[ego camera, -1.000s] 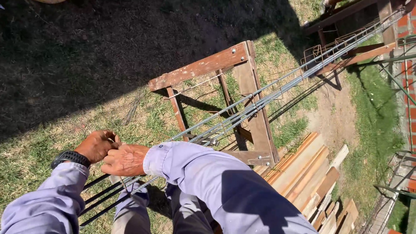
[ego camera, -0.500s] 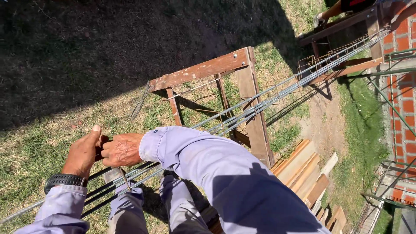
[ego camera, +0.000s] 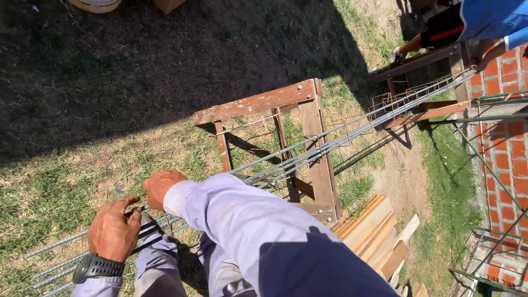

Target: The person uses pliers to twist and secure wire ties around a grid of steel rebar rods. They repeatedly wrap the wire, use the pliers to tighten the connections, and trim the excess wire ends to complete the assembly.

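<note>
Several long steel reinforcing bars (ego camera: pixel 352 135) run from lower left to upper right across a brown wooden trestle (ego camera: pixel 258 102). My left hand (ego camera: pixel 114 229), with a black watch on its wrist, rests on the bars with its fingers curled around them. My right hand (ego camera: pixel 161 187) sits just right of it, fist closed over the bars; what is inside the fist is hidden. A thin wire end (ego camera: pixel 171 226) hangs below the bars under my right hand. Lilac sleeves cover both arms.
A second wooden trestle (ego camera: pixel 418 61) holds the far end of the bars, where another person (ego camera: pixel 467 22) in blue stands. Stacked timber planks (ego camera: pixel 379 231) lie on the grass at lower right. A brick wall (ego camera: pixel 506 143) and metal frames are at right.
My left hand has dropped from thumb-up beside the right hand to lie lower on the bars. The view shifted, bringing the other person at the far trestle into sight.
</note>
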